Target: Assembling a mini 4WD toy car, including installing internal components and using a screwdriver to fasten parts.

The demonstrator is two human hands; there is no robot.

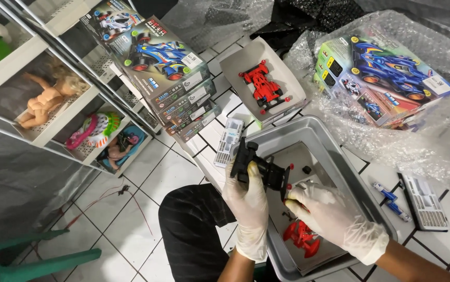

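My left hand (248, 201), in a white glove, grips a black toy car chassis (262, 168) with black wheels, held over a grey metal tray (329, 138). My right hand (334, 214), also gloved, touches the chassis at its right end, where small red parts show. Its fingers pinch there; what they pinch is too small to tell. A red car body shell (302, 236) lies in the tray below my right hand. A small black wheel (307, 169) lies loose in the tray.
A red chassis (263, 83) sits in an open grey box lid behind the tray. Stacked toy car boxes (175, 78) stand at left by a white shelf (37, 89). More boxes in bubble wrap (387, 73) at right. A screwdriver set case (424, 201) and blue batteries (389, 198) lie on the tiles.
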